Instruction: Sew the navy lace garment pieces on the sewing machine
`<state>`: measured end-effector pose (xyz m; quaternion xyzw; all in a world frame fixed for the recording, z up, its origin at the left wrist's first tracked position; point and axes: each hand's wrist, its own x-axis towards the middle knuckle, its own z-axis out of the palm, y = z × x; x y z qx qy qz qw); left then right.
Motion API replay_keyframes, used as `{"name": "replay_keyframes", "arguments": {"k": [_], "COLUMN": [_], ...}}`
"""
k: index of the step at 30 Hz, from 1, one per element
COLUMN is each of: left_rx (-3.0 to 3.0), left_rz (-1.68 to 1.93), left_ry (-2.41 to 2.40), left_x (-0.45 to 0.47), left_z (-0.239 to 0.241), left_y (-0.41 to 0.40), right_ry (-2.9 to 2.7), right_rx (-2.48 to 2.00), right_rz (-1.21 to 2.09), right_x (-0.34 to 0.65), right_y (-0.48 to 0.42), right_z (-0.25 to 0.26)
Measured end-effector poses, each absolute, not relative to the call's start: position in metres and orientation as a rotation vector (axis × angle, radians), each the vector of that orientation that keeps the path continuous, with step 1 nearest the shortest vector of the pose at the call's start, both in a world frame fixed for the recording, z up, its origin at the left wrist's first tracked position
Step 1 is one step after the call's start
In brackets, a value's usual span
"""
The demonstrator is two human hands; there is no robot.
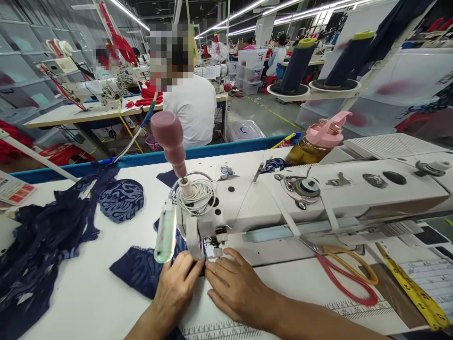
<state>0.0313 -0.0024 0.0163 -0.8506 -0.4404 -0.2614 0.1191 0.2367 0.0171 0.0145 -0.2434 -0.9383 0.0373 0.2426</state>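
Under the head of a white sewing machine [244, 203] lies navy patterned fabric [136, 271], spreading out to the left. My left hand [177, 281] is closed on this fabric just left of the needle area, thumb and fingertips close together. Beside the presser foot [216, 252], my right hand [239, 288] lies palm down, fingers stretched out and thumb apart, its fingertips at the fabric's edge. The two hands' fingertips nearly meet. The machine head and my fingers hide most of the stitching spot.
Navy cloth scraps [42, 245] and a round patterned piece [122, 200] lie left. Orange-and-red-handled scissors [348, 271] and a yellow tape measure [410, 288] lie right. Behind the machine stands a pink-lidded bottle [316, 139]. A person in white [191, 111] sits ahead.
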Motion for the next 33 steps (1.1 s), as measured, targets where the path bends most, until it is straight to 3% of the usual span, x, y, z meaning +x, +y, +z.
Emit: {"name": "replay_keyframes", "arguments": {"k": [18, 33], "left_rx": [-2.577, -2.569], "left_rz": [-0.694, -0.596], "left_ry": [-1.372, -1.273], "left_x": [0.027, 0.023], "left_z": [0.012, 0.011], "left_y": [0.005, 0.028], "right_ry": [-2.612, -2.637], "right_rx": [-0.682, -0.798], "right_rz": [0.025, 0.174], "right_x": [0.233, 0.230], "right_y": [0.020, 0.029], "right_z": [0.013, 0.011]}}
